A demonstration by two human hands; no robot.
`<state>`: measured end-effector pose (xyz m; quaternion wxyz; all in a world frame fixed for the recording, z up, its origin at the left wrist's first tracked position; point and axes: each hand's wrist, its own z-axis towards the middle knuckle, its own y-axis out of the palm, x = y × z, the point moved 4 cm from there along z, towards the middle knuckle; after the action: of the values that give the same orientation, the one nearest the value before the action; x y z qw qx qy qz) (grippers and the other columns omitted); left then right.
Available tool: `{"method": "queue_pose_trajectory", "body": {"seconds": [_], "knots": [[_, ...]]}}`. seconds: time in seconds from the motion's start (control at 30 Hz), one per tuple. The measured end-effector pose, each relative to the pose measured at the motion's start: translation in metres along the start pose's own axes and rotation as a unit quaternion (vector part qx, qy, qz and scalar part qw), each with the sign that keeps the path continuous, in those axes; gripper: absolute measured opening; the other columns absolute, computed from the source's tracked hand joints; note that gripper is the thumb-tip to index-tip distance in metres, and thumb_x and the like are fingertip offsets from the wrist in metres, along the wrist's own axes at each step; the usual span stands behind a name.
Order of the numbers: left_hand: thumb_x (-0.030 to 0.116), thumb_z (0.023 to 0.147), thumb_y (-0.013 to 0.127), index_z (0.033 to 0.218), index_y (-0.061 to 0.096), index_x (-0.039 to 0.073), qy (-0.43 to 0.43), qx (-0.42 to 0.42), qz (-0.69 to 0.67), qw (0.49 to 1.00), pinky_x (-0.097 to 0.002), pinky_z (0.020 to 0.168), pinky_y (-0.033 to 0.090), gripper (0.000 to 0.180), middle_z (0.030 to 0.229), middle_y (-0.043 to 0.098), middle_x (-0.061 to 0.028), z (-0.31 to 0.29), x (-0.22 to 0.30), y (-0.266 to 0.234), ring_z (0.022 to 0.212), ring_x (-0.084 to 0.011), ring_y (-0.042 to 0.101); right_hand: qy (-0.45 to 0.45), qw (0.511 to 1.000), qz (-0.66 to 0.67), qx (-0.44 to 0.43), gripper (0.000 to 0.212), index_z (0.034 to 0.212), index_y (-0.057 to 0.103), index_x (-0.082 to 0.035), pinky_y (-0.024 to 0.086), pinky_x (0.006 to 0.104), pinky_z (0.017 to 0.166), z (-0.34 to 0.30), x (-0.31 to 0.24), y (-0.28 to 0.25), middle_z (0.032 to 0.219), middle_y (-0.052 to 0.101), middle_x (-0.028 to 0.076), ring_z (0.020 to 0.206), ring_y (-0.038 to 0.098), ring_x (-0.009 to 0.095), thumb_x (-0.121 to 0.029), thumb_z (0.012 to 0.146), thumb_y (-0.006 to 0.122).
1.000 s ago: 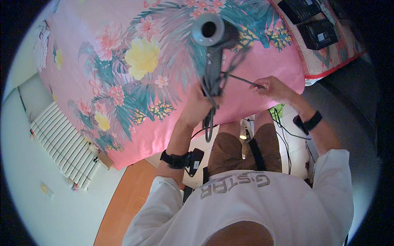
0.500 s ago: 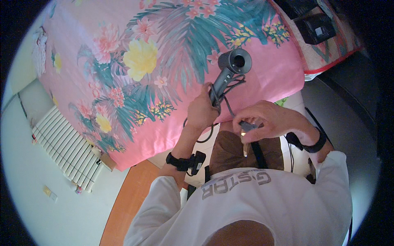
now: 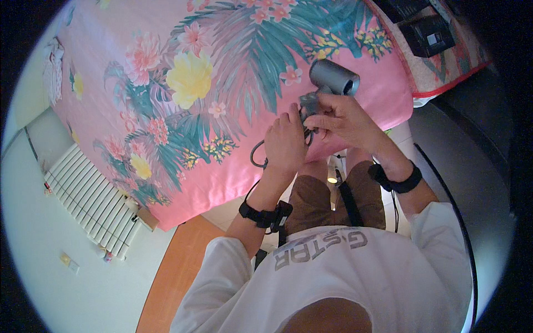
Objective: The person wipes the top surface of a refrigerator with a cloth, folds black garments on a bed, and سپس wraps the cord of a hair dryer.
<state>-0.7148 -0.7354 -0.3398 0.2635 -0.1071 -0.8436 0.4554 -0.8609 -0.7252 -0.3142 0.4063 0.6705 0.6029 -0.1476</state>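
A grey hair dryer point(image 3: 335, 77) is held over the pink bed cover, its round barrel now pointing to the lower right. My left hand point(image 3: 285, 140) is closed round its handle, most of which the fingers hide. The dark cord point(image 3: 257, 154) loops out beside that hand and is bunched along the handle. My right hand point(image 3: 350, 119) pinches a dark grey plug-like piece point(image 3: 308, 104) against the upper handle, just below the barrel. Its exact shape is partly covered by the fingers.
The floral bedspread point(image 3: 222, 166) lies beneath the dryer. At the far right, a dark box point(image 3: 427, 36) rests on a red-edged patterned cloth point(image 3: 444, 72). A white radiator point(image 3: 91, 200) stands by the left wall. A black seat-like surface point(image 3: 461, 150) is on the right.
My right hand has moved up and left with the plug-like piece, from above my lap to the dryer's handle. The dryer's barrel has turned, and my left hand has shifted slightly right.
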Motion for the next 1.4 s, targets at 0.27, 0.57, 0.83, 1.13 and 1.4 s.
{"method": "queue_pose_trajectory", "body": {"seconds": [0.27,0.57,0.83,1.13,1.4], "knots": [[0.012,0.075,0.069,0.126,0.042,0.002,-0.083,0.053,-0.101,0.990,-0.0477,0.070,0.049,0.059,0.096,0.059,-0.0195,0.013,-0.006,0.009,0.087,-0.0380,0.062,-0.061,0.968,-0.189,0.151,0.038,0.111,0.062,0.000,0.047,0.0267,0.060,-0.010,0.046,0.003,0.072,0.063,0.007,0.066,0.060,0.013,-0.020,0.082,0.073],[0.014,0.068,0.076,0.126,0.039,0.007,-0.088,0.046,-0.209,0.973,-0.0484,0.072,0.051,0.069,0.096,0.066,-0.0189,0.010,-0.010,0.041,0.087,-0.0420,0.065,0.069,0.996,0.008,0.063,0.042,0.118,0.057,0.005,0.036,0.0202,0.049,-0.014,0.100,-0.012,0.074,0.052,-0.003,0.060,0.048,0.004,-0.014,0.084,0.073],[0.011,0.064,0.077,0.128,0.039,0.008,-0.100,-0.046,-0.328,0.938,-0.0486,0.076,0.051,0.075,0.099,0.066,-0.0210,0.015,-0.017,0.045,0.094,-0.0426,0.064,0.079,0.995,0.015,0.052,0.034,0.112,0.064,0.002,0.037,0.0194,0.049,-0.006,0.100,-0.011,0.075,0.054,-0.005,0.060,0.048,0.003,-0.019,0.086,0.072],[0.008,0.062,0.080,0.129,0.041,0.005,-0.085,-0.082,-0.391,0.913,-0.0382,0.077,0.054,0.078,0.100,0.066,-0.0152,0.019,-0.026,0.064,0.094,-0.0280,0.066,0.083,0.996,0.037,0.025,0.032,0.108,0.063,-0.003,0.037,0.0189,0.051,-0.001,0.087,-0.012,0.081,0.056,-0.005,0.061,0.047,0.003,-0.023,0.085,0.073],[-0.003,0.066,0.078,0.130,0.043,0.002,-0.148,-0.165,-0.608,0.762,-0.0319,0.080,0.054,0.073,0.109,0.063,-0.0092,0.020,-0.026,0.059,0.098,-0.0213,0.063,0.164,0.969,0.185,-0.024,0.031,0.107,0.062,-0.005,0.039,0.0179,0.053,-0.006,0.106,-0.036,0.089,0.059,-0.004,0.066,0.051,0.002,-0.016,0.081,0.075]]}}
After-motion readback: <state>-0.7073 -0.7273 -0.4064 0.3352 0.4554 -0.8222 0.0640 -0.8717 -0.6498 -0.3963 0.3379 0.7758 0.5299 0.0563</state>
